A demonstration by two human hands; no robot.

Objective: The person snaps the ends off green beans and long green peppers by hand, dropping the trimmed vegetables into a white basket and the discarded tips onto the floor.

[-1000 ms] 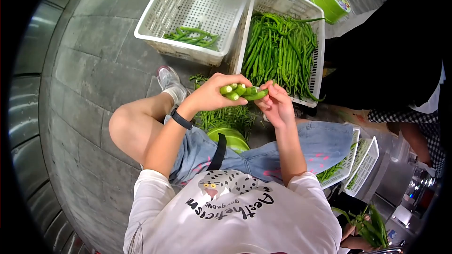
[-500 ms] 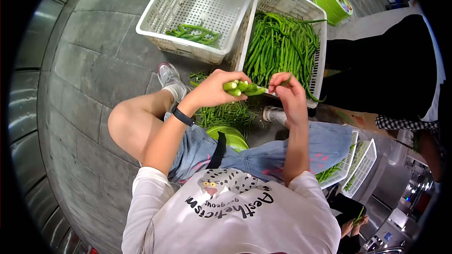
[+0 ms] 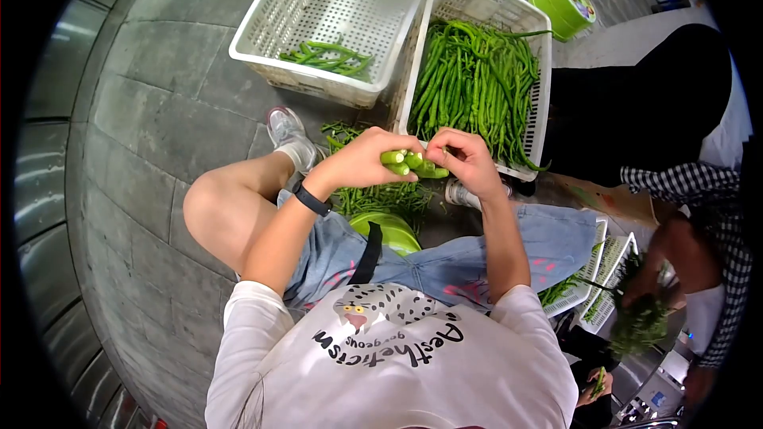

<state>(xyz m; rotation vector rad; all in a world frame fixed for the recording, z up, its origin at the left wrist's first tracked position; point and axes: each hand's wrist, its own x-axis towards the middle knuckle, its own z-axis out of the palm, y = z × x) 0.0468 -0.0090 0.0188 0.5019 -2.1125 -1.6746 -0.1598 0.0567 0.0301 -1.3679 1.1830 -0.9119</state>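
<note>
My left hand (image 3: 367, 160) is closed around a small bunch of green beans (image 3: 412, 164), their cut pale ends pointing toward me. Beside it, my right hand (image 3: 467, 160) is closed in a pinch at the right side of the bunch, at a bean's end; the fingertips partly hide what they hold. Beyond both hands, a white perforated crate (image 3: 548, 103) holds a heap of long green beans (image 3: 477, 83). Below my hands, a pile of short green trimmings (image 3: 385, 199) lies on the floor between my legs.
Another white crate (image 3: 258, 54) at upper left holds a few beans. A green stool (image 3: 563, 9) stands at upper right. On the right, a co-worker in a checked sleeve (image 3: 675, 183) holds a blurred green bunch (image 3: 640, 322) near smaller white baskets (image 3: 612, 290). Another person's hands hold beans at lower right.
My right hand has moved left to the bunch, and its fingers have closed there. My left hand keeps its hold. The co-worker's arm and green bunch have come into view on the right.
</note>
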